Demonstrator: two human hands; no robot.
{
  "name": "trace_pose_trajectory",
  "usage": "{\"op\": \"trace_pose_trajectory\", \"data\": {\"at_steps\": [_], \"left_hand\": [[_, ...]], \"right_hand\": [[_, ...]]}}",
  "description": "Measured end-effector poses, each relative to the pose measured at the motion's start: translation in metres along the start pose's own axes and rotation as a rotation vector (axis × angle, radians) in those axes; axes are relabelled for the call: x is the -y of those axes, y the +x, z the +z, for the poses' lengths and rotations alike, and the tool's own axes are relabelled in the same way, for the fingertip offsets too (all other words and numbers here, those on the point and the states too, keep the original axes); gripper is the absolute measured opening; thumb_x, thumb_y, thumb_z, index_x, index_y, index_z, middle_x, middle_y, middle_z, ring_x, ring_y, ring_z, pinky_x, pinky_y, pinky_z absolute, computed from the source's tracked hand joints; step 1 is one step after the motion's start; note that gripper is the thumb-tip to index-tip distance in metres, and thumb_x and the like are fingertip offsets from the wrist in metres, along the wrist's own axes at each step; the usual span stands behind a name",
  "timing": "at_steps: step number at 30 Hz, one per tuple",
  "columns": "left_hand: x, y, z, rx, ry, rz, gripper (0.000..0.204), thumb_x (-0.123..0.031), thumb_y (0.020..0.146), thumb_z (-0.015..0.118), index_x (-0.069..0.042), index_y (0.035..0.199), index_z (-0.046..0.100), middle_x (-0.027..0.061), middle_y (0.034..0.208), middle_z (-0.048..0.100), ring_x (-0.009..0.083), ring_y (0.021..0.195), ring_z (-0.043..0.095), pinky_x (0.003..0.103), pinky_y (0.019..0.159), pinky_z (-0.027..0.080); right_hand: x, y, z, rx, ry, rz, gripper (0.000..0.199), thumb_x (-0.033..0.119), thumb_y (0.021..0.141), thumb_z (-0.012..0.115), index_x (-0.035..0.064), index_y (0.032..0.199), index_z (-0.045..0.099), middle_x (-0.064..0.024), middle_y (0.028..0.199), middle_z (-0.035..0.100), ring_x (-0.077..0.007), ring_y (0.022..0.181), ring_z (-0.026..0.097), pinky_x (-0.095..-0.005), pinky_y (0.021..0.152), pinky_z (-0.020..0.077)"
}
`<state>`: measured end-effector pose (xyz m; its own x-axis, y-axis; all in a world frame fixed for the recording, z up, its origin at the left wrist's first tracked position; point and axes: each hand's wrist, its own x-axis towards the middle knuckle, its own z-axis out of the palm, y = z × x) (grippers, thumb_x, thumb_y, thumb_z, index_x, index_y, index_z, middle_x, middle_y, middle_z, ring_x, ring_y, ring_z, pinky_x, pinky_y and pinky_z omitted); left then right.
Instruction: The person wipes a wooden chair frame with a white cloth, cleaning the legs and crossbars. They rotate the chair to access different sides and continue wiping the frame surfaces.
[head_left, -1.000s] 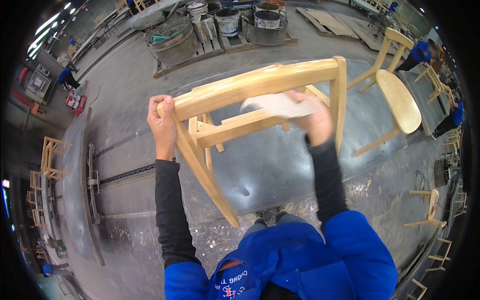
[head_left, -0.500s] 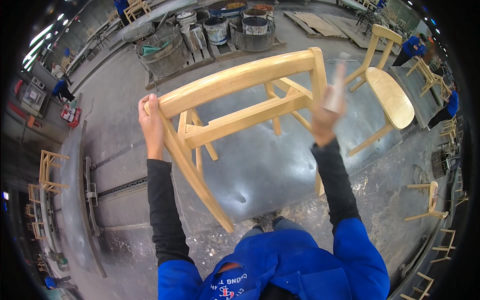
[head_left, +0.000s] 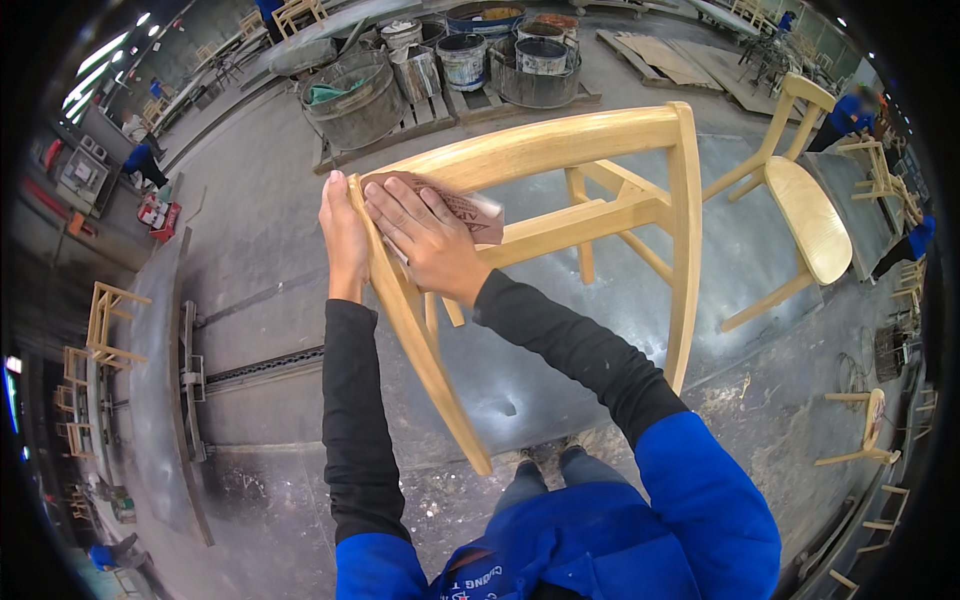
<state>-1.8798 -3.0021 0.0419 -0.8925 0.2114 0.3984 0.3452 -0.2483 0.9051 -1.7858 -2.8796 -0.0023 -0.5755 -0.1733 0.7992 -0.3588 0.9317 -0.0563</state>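
Observation:
A pale wooden chair frame [head_left: 560, 134] without a seat panel stands tilted in front of me, its curved top rail running across the view. At the rail's left end my left hand [head_left: 345, 238] is closed around the corner post. My right hand [head_left: 432, 240] lies over a brown sheet of sandpaper [head_left: 472, 210] with print on its back, pressing it against the left end of the rail. The fingers are held together over the sheet. The sheet's working side is hidden.
A metal-topped surface [head_left: 480, 360] lies beneath the chair. To the right stands another wooden chair [head_left: 808, 215] with a rounded seat. Stained buckets and tubs [head_left: 352, 105] sit on a pallet at the back. Chair frames line a bench [head_left: 150, 400] on the left. Co-workers [head_left: 850, 112] are at the far right.
My right hand has swung from the right post to the left end of the top rail, bringing the sandpaper along. The view has shifted slightly; my left hand keeps its hold.

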Motion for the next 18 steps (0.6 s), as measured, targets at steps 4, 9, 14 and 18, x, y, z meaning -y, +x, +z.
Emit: {"op": "trace_pose_trajectory", "data": {"at_steps": [4, 9, 14, 18], "left_hand": [[-0.004, -0.002, 0.0, 0.098, -0.006, -0.171, 0.04, -0.043, 0.1, 0.035, -0.006, 0.093, 0.05, 0.005, 0.076, 0.057, 0.0139, 0.058, 0.056, 0.028, 0.05, 0.046], [-0.003, -0.003, 0.003, 0.145, -0.048, -0.135, 0.039, -0.042, 0.101, 0.036, -0.007, 0.092, 0.05, 0.0048, 0.073, 0.055, 0.0133, 0.055, 0.055, 0.027, 0.05, 0.046], [0.002, 0.001, 0.005, 0.072, 0.025, -0.012, 0.044, -0.048, 0.099, 0.042, -0.006, 0.092, 0.05, 0.0018, 0.073, 0.054, 0.0106, 0.057, 0.053, 0.026, 0.052, 0.045], [-0.001, -0.008, 0.003, 0.117, 0.105, -0.014, 0.045, -0.043, 0.084, 0.07, -0.005, 0.092, 0.049, 0.0008, 0.074, 0.053, 0.0082, 0.057, 0.052, 0.023, 0.051, 0.044]], "right_hand": [[-0.036, -0.023, -0.043, 0.149, -0.306, -0.123, 0.064, 0.012, 0.08, 0.052, 0.0096, 0.143, 0.041, -0.0061, 0.151, 0.035, -0.0246, 0.141, 0.03, -0.0445, 0.115, 0.0226], [-0.085, -0.059, -0.126, -0.091, -0.585, 0.169, 0.068, -0.007, 0.074, 0.05, 0.0042, 0.141, 0.042, -0.0149, 0.148, 0.037, -0.0289, 0.141, 0.029, -0.0441, 0.114, 0.028], [0.004, -0.01, -0.01, 0.127, -0.265, -0.127, 0.061, 0.014, 0.08, 0.055, 0.0015, 0.139, 0.044, -0.0142, 0.145, 0.042, -0.0286, 0.135, 0.039, -0.0453, 0.112, 0.0299], [0.003, -0.028, -0.022, -0.056, -0.228, 0.067, 0.058, 0.01, 0.081, 0.053, 0.0012, 0.138, 0.046, -0.0143, 0.143, 0.044, -0.0273, 0.138, 0.035, -0.0449, 0.113, 0.0281]]}}
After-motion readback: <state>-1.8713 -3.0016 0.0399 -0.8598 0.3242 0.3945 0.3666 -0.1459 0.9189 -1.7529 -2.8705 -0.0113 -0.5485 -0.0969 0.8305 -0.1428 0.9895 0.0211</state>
